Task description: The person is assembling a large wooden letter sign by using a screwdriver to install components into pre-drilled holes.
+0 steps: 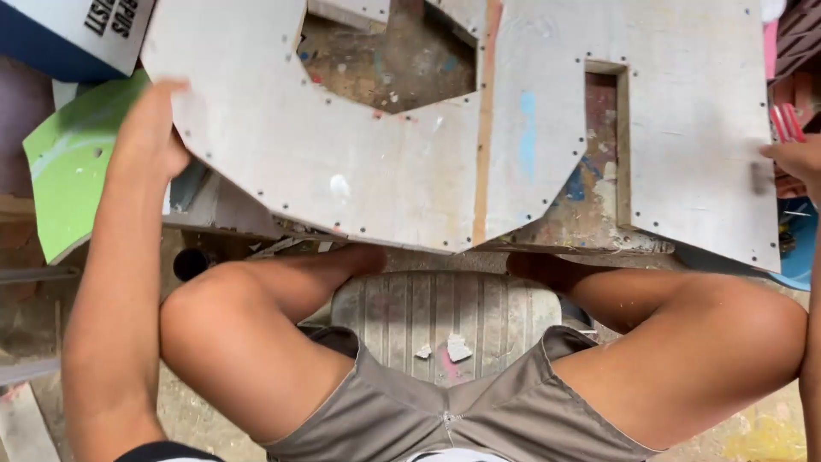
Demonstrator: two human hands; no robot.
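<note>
A large pale grey board (385, 162), cut into blocky letter shapes and edged with small dark fastener dots, is held flat across the top of the view, above the person's bare knees. Its left edge is gripped by the left hand (152, 128), which is wrapped around the angled corner with the fingers curled over the rim; only the back of the hand and the wrist are seen. The right edge of the board is touched by the right hand (795, 158), of which only a small part is shown at the frame's right border; how far it is closed cannot be told.

A jagged opening is cut into the board near its upper middle, and a narrow rectangular slot is cut toward its right side. Through both, a paint-stained work surface (393, 60) is seen beneath. A thin tan strip runs down the board between the two cut-outs, beside a light blue paint streak.

A green panel (68, 162) is seen just beyond the board's left edge, partly behind the left forearm. A white and blue sign piece (68, 34) lies at the top left corner. Beneath the board's lower edge, between the thighs, a ribbed grey seat (445, 316) is visible, with small white scraps (457, 346) lying on it. Grey-brown shorts (445, 411) are worn.
</note>
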